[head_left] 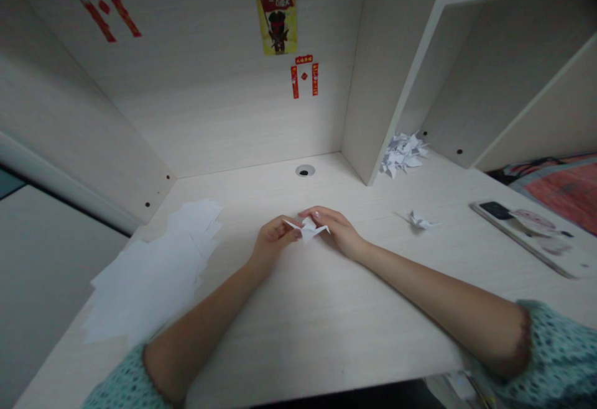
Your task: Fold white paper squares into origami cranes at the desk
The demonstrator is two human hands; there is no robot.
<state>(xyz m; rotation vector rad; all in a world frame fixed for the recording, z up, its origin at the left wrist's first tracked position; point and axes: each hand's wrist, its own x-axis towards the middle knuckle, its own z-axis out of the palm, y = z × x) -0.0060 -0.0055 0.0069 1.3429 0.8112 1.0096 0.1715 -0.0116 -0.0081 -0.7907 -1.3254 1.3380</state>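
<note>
Between my two hands, just over the middle of the desk, is a small white paper crane [308, 230] with its thin pointed ends sticking out to either side. My left hand [276, 236] pinches it from the left, thumb in front. From the right, my right hand [336, 229] curls its fingers behind and against the folded paper. Parts of the fingertips are hidden by the crane. Another finished white paper crane [421, 221] lies on the desk to the right of my right hand.
White paper sheets [153, 272] lie spread at the left of the desk [317, 334]. A heap of folded white paper [403, 153] sits behind the upright divider [392, 67]. At right lies a phone-like device [527, 235], near a red cloth [559, 191]. A cable hole [305, 171] is at the back.
</note>
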